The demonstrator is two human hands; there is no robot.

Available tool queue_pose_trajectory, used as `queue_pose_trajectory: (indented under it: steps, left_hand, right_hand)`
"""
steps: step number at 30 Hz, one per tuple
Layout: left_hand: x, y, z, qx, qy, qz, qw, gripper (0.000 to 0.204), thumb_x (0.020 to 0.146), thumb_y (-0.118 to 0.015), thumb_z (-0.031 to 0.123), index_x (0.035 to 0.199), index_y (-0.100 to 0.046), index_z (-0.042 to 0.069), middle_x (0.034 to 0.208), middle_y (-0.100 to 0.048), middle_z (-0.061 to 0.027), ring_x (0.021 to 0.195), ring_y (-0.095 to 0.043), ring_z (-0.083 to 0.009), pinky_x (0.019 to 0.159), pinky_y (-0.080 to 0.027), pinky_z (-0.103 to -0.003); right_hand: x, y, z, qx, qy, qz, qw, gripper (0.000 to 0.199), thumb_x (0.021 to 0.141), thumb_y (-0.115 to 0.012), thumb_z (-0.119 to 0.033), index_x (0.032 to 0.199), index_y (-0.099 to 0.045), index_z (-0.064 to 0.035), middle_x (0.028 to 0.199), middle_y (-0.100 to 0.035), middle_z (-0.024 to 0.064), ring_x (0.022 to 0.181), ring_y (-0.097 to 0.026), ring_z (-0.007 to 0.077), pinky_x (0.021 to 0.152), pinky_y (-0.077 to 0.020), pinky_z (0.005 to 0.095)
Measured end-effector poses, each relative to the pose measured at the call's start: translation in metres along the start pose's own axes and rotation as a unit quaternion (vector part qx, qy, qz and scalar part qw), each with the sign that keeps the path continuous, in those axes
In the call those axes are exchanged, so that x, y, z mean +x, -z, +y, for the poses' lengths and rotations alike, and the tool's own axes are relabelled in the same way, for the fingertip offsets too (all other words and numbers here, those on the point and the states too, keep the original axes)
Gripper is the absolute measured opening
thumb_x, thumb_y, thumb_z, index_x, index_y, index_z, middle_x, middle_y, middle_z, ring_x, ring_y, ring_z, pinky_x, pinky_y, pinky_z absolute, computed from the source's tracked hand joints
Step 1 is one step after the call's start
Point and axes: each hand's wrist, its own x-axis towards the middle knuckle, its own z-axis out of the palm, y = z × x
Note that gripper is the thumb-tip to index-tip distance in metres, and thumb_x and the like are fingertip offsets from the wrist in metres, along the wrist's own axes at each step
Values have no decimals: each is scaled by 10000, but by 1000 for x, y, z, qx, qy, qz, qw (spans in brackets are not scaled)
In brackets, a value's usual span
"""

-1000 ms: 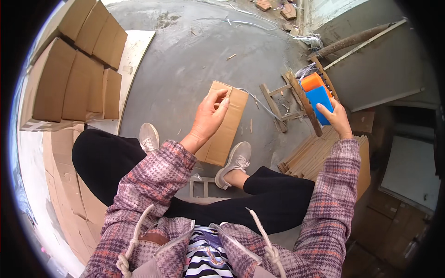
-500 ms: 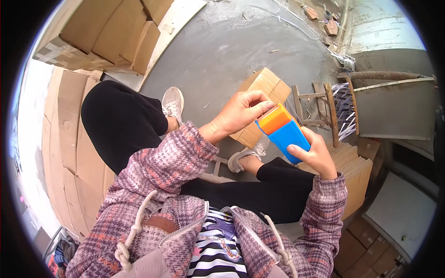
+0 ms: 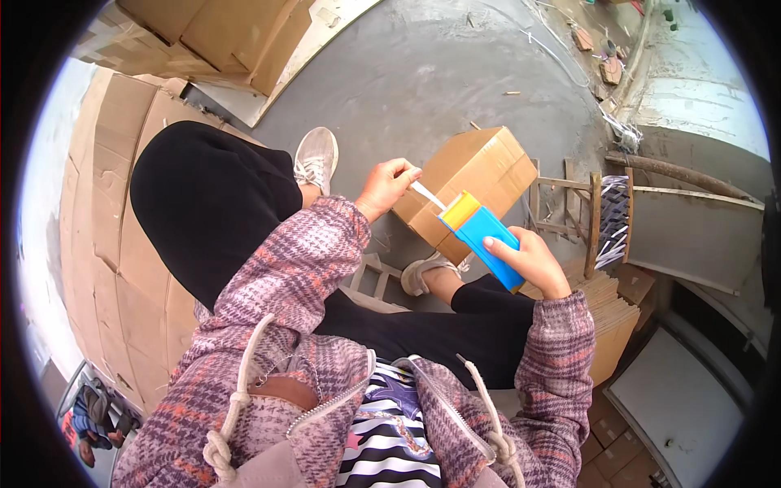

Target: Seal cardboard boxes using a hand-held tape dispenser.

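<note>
My right hand [image 3: 535, 262] grips a blue tape dispenser [image 3: 486, 237] with a yellow-orange head, its thumb lying along the near face. From the head a narrow whitish strip of tape [image 3: 428, 195] stretches up and left. My left hand [image 3: 386, 189] pinches the free end of that strip between thumb and fingertips. Just beyond the dispenser is a closed cardboard box [image 3: 480, 172], which the dispenser partly covers in this view. The tape roll itself does not show.
My shoes [image 3: 316, 159] are on the grey floor. Large cartons [image 3: 122, 244] line the left side, with more at the upper left [image 3: 236, 41]. At right are a wooden-framed stool [image 3: 598, 220], a stack of flat cardboard [image 3: 614, 321] and a grey panel [image 3: 691, 236].
My left hand has pulled away up and left from the dispenser, drawing out the tape strip. The right hand and dispenser have shifted slightly left and down.
</note>
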Motion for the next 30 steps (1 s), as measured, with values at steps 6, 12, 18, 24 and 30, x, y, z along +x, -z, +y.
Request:
queue_pose_trajectory:
  steps: [6,12,18,24,30]
  left_hand:
    - [3,-18,-38,-14,32,47,998,194,913,-661,218,892,-675,26,718,-628,-5,676,-541,-73,637,-459,-274]
    - [-4,-44,-54,25,-37,75,996,185,930,-650,201,936,-690,20,787,-646,-18,737,-575,-105,686,-476,-279]
    - [-7,-42,-63,132,54,87,986,197,938,-622,174,1045,-638,9,846,-650,-83,790,-609,-195,739,-494,-347]
    - [-23,-38,-34,285,-87,192,935,203,907,-611,134,1082,-604,31,1013,-585,-145,974,-568,-308,854,-466,-399]
    - [-82,-46,4,374,-472,-83,794,165,804,-616,113,961,-595,67,959,-574,-81,946,-576,-284,843,-464,-392]
  right_hand:
    - [16,-9,-3,-55,-58,-3,997,633,838,-662,-556,920,-656,72,755,-670,130,677,-658,180,624,-522,320]
    - [26,-9,-1,-38,-95,-29,994,682,814,-658,-581,963,-674,85,818,-697,201,739,-701,254,689,-544,363]
    - [36,-8,1,-72,-72,-29,994,624,850,-665,-536,952,-665,79,779,-691,144,673,-676,197,631,-540,320]
    - [43,-10,12,-23,-98,-61,993,585,872,-662,-502,980,-659,74,790,-700,116,665,-674,170,637,-541,291]
    - [52,-9,24,0,-78,-63,995,651,810,-676,-568,939,-680,70,817,-698,145,716,-676,213,646,-530,330]
